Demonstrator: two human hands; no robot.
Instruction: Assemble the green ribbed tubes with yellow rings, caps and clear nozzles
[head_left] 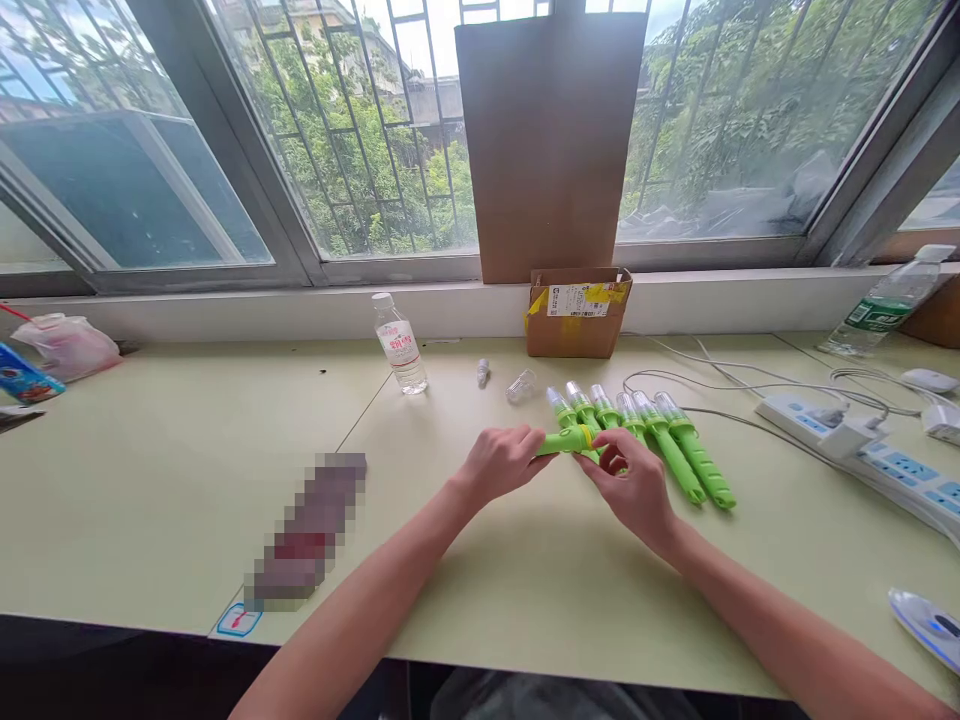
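Above the table, my left hand is closed round the left end of a bright green plastic tube, which lies level and sideways. My right hand has its fingertips on the tube's other end, by a yellow ring. Just beyond and to the right lies a row of several similar green tubes with clear tops, partly covered by my right hand. Farther back, a loose clear plastic cap and a small whitish cylinder rest on the table.
A water bottle stands behind my left hand. Against the sill is a small cardboard box, with a tall cardboard sheet behind. Cables and a power strip are at right. A pixelated patch covers something at left.
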